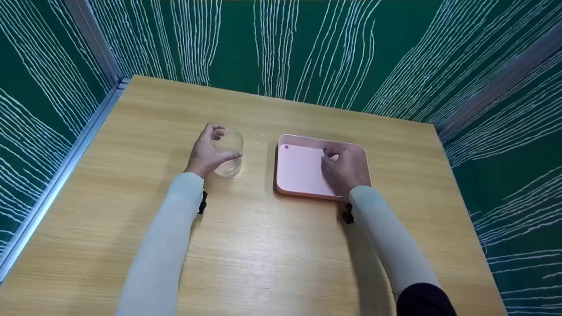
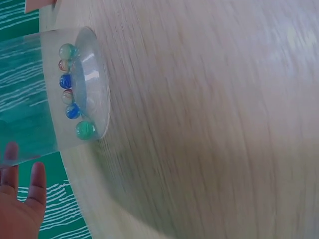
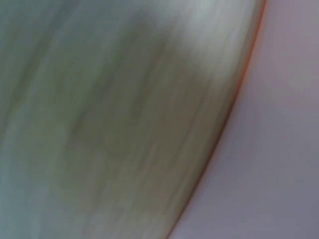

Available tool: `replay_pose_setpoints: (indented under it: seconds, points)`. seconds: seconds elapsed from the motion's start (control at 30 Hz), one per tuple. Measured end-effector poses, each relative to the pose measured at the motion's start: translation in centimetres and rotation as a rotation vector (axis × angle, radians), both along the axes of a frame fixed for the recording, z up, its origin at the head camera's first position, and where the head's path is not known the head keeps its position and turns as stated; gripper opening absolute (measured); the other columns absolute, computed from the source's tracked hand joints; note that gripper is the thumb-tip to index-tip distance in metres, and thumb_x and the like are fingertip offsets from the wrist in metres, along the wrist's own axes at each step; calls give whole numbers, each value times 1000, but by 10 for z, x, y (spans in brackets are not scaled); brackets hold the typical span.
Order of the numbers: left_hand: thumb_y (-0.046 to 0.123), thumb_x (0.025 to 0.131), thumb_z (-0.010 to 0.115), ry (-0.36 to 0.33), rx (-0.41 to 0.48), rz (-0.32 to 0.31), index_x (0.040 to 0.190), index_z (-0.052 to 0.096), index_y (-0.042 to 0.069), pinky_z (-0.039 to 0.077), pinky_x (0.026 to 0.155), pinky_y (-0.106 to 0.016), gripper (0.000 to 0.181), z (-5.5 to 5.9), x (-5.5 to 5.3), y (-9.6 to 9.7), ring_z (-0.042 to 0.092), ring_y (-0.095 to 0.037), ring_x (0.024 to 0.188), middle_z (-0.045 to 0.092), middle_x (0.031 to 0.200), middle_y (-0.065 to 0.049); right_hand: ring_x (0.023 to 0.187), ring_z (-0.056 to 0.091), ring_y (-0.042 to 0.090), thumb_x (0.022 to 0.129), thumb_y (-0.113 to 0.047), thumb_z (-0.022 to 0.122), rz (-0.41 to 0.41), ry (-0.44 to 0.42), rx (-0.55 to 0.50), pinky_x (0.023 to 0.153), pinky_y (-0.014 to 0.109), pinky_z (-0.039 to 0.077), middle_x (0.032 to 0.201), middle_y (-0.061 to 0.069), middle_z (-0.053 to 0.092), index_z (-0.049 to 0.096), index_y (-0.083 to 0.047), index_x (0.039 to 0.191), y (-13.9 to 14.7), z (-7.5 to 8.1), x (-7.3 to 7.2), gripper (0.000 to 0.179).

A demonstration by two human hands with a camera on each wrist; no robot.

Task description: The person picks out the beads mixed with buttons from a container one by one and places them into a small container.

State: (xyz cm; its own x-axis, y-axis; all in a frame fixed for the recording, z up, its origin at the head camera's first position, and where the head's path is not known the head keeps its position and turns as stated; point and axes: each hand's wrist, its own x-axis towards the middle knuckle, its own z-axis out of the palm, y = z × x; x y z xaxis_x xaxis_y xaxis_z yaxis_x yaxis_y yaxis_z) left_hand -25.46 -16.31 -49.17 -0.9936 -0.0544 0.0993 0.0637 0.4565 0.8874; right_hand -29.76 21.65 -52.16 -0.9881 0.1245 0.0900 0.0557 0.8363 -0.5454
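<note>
My left hand (image 1: 208, 153) holds a clear cup (image 1: 232, 151) on the left of the table, thumb across the near side and fingers round the far side. In the left wrist view, several marbles (image 2: 85, 130), green, blue and red-striped, lie at the bottom of the cup (image 2: 30, 94). Over the right half of a shallow pink tray (image 1: 303, 169), my right hand (image 1: 347, 169) has thumb and forefinger tips together, pinching a small thing that looks like a marble, mostly hidden by the fingertips. A small dark round spot (image 1: 286, 147) shows in the tray's far left corner.
The wooden table (image 1: 246, 245) carries both cup and tray, with a gap between them. Green walls (image 1: 237, 48) with white wavy lines stand behind and at both sides. A metal rail (image 1: 57, 175) runs along the left edge.
</note>
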Motion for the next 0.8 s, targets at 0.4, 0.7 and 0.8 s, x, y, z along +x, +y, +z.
replay_pose_setpoints:
  seconds: [0.4, 0.7, 0.8]
  points:
    - [48, 53, 78, -64, 171, -55, 118, 35, 35, 36, 97, -43, 80, -2, 0, 0, 40, -18, 118, 47, 121, 6, 100, 47, 10, 80, -44, 56, -26, -172, -104, 97, 41, 37, 106, -16, 54, 59, -37, 101, -16, 5, 6, 22]
    - [47, 54, 78, -78, 176, -57, 122, 40, 37, 40, 92, -42, 79, -4, 0, 1, 41, -20, 117, 47, 122, 1, 91, 50, 9, 80, -42, 58, -14, -90, -195, 86, 34, 43, 98, -16, 56, 62, -31, 98, -21, 7, 12, 22]
    - [47, 53, 78, -84, 180, -46, 121, 40, 38, 38, 93, -42, 78, -4, 0, 0, 41, -18, 116, 46, 122, 1, 90, 49, 10, 79, -42, 58, -14, -57, -211, 82, 31, 42, 97, -16, 56, 62, -30, 97, -23, 8, 14, 22]
